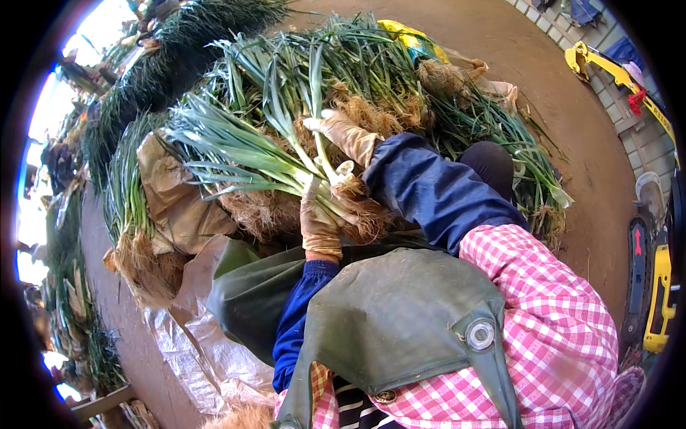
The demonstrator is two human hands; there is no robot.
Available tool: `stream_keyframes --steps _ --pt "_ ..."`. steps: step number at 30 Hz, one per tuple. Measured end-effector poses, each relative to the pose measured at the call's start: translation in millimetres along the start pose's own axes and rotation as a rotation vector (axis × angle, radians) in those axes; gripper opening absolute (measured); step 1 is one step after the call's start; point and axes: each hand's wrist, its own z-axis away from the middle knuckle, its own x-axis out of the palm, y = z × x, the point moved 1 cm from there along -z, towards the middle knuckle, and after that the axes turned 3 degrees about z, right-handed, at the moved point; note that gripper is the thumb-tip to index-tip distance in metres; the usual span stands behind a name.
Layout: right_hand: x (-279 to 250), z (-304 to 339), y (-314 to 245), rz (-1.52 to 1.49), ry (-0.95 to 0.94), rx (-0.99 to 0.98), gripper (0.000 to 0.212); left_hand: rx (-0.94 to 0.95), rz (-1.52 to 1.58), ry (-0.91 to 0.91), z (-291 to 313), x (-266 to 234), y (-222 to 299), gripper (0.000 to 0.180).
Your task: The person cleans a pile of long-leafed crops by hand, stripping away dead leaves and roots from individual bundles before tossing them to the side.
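My left hand [318, 223], in a tan work glove, is closed round the white stems of a bunch of leeks [268, 161] just above my lap. The green leaves fan out to the far left, and the tangled brown roots [364, 207] hang to the right of the hand. Just beyond it, my right hand [346, 134], in a similar glove, has its fingers closed on a single upright leek stalk [316, 89]. The lower end of that stalk comes down beside the bunch. My right palm is turned away, so part of its grip is hidden.
A long pile of leeks [357, 64] lies beyond my hands, with a yellow bag [411, 39] at its far end. Tan sacking [171, 189] and a whitish plastic sheet [193, 350] lie to the left. At right stands yellow machinery [661, 300] with a raised arm [607, 64].
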Motion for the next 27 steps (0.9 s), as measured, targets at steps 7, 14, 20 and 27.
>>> stream_keyframes --steps 7,14,20,27 --pt "13.0 3.1 -7.1 1.024 0.214 -0.630 0.038 -0.183 -0.208 -0.178 -13.1 -27.4 -5.7 0.028" --pt "7.8 -7.7 -6.9 1.221 0.196 -0.854 0.020 -0.126 -0.211 -0.093 -15.4 -20.6 -12.9 0.023" --pt "19.0 25.8 -38.0 1.145 -0.121 -1.028 0.022 -0.098 -0.238 -0.018 -6.7 -8.8 -5.0 0.020" --pt "-50.2 104.6 -84.5 -0.731 -0.598 -0.177 0.018 -0.085 -0.194 -0.135 -17.3 -23.8 -4.5 0.018"
